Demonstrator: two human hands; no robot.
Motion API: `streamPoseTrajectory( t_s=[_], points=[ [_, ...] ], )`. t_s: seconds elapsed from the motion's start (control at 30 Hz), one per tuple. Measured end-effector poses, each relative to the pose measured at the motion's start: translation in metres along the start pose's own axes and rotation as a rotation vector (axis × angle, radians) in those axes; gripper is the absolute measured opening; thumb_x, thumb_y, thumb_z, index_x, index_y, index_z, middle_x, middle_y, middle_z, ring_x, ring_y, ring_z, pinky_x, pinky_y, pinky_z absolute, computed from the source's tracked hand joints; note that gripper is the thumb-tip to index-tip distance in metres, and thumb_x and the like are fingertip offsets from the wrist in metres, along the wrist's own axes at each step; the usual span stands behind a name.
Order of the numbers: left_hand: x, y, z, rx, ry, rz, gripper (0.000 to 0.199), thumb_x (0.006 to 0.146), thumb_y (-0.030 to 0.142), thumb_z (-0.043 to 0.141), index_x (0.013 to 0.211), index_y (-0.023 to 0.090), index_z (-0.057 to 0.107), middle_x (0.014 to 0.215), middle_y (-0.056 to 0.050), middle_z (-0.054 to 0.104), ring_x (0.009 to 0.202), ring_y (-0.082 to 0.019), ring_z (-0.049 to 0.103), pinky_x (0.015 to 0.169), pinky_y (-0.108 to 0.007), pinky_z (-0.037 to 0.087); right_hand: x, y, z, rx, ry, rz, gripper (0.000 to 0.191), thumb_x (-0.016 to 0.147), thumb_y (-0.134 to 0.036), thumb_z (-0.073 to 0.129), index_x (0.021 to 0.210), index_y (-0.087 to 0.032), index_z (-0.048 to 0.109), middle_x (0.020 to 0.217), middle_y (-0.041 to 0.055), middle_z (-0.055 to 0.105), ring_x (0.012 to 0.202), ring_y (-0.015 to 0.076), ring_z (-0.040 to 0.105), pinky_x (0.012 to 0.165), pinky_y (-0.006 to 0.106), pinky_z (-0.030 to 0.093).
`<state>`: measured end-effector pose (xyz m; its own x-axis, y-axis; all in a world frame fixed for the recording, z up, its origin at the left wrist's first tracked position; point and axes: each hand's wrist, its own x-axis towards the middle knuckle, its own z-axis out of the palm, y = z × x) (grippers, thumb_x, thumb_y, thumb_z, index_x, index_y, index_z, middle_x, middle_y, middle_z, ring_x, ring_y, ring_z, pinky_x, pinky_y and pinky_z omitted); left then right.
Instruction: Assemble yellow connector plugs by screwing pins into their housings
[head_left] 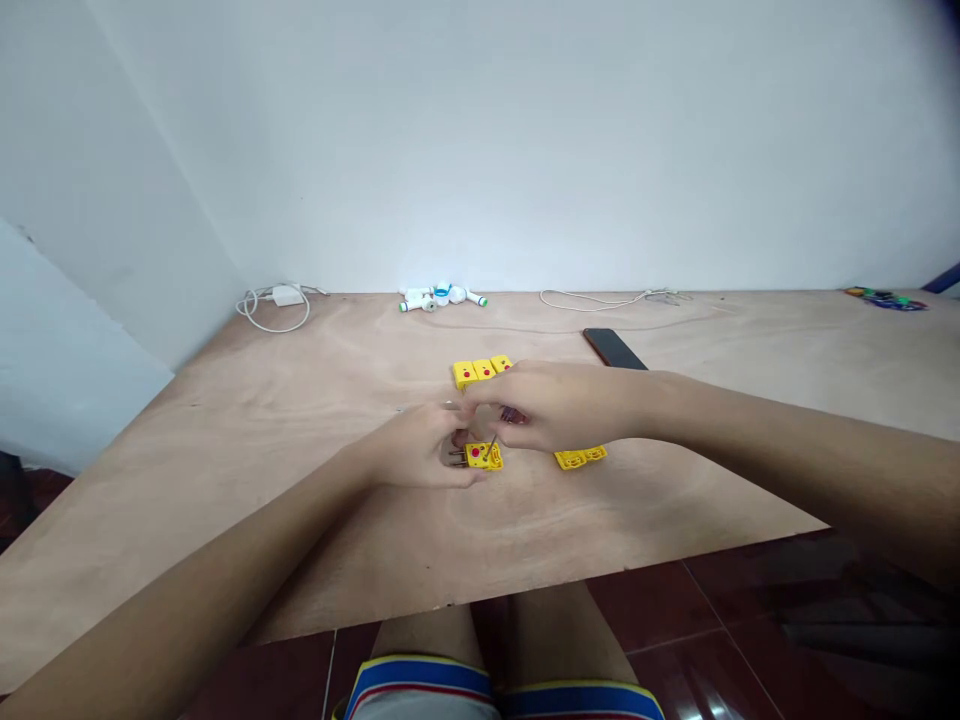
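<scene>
A small yellow electrical plug [475, 456] with a red spot and metal prongs lies open-faced on the wooden table. My left hand [417, 447] is curled round its prong end, the thumb along its near side; the exact finger contact is partly hidden. From above, my right hand [553, 405] grips a screwdriver [492, 446], its thin shaft slanting down to the plug and its dark reddish handle mostly covered by my fingers. Fingertips of both hands come close together above the plug. Right of it, partly under my right wrist, sit yellow plug covers [579, 458].
Behind my hands stands a row of yellow plugs [483, 371]. A phone [613, 348] lies beyond my right forearm. Along the wall are a white charger [286, 295], white-and-blue tubular pieces [442, 296], a white cable [600, 303] and coloured items [886, 299]. The table's front edge [450, 606] is near my legs.
</scene>
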<state>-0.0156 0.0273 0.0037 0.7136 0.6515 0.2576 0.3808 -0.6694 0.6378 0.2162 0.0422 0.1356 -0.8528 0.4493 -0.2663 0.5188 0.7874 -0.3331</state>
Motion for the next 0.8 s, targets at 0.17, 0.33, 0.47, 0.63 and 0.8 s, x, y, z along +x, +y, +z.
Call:
streamPoseTrajectory(
  t_s=[0.17, 0.33, 0.47, 0.63, 0.8],
  points=[
    [0.001, -0.0001, 0.001, -0.072, -0.007, -0.049, 0.021, 0.09, 0.03, 0.082, 0.108, 0.018, 0.079, 0.113, -0.008, 0.079, 0.1, -0.023, 0.074, 0.085, -0.034, 0.059, -0.0009, 0.0002, -0.0009, -0.053, 0.015, 0.039, 0.028, 0.111, -0.027, 0.052, 0.119, -0.019, 0.078, 0.101, 0.0073, 0.081, 0.083, 0.0213, 0.066, 0.071, 0.035, 0.038],
    [0.0017, 0.0021, 0.0015, -0.16, -0.035, -0.062, 0.017, 0.093, 0.03, 0.079, 0.102, 0.016, 0.076, 0.099, -0.004, 0.077, 0.081, -0.016, 0.07, 0.072, -0.028, 0.054, 0.002, 0.0006, -0.001, -0.043, 0.002, -0.01, 0.023, 0.11, -0.028, 0.055, 0.116, -0.019, 0.076, 0.11, 0.0082, 0.082, 0.087, 0.0214, 0.068, 0.073, 0.034, 0.039],
    [0.0019, 0.0028, 0.0027, -0.174, -0.038, -0.071, 0.015, 0.092, 0.028, 0.077, 0.1, 0.016, 0.074, 0.099, -0.003, 0.075, 0.077, -0.013, 0.067, 0.068, -0.026, 0.052, 0.0022, 0.0009, 0.0015, -0.054, 0.025, -0.005, 0.024, 0.11, -0.026, 0.054, 0.122, -0.02, 0.075, 0.105, 0.0068, 0.08, 0.087, 0.0218, 0.067, 0.071, 0.034, 0.038],
    [0.0021, 0.0036, 0.0021, -0.119, -0.024, -0.064, 0.015, 0.089, 0.026, 0.078, 0.101, 0.017, 0.074, 0.099, -0.003, 0.074, 0.081, -0.015, 0.067, 0.071, -0.027, 0.052, 0.002, 0.0011, 0.0031, -0.041, 0.045, 0.005, 0.028, 0.114, -0.032, 0.048, 0.115, -0.019, 0.073, 0.104, 0.0077, 0.079, 0.084, 0.0202, 0.066, 0.071, 0.034, 0.037],
    [0.003, 0.0045, 0.001, -0.064, -0.029, -0.055, 0.014, 0.09, 0.028, 0.077, 0.097, 0.017, 0.074, 0.096, -0.003, 0.074, 0.078, -0.015, 0.066, 0.072, -0.029, 0.051, 0.005, 0.0009, 0.0036, -0.046, 0.066, 0.01, 0.027, 0.112, -0.031, 0.052, 0.119, -0.02, 0.076, 0.104, 0.0075, 0.081, 0.085, 0.0205, 0.067, 0.07, 0.034, 0.036]
  ],
)
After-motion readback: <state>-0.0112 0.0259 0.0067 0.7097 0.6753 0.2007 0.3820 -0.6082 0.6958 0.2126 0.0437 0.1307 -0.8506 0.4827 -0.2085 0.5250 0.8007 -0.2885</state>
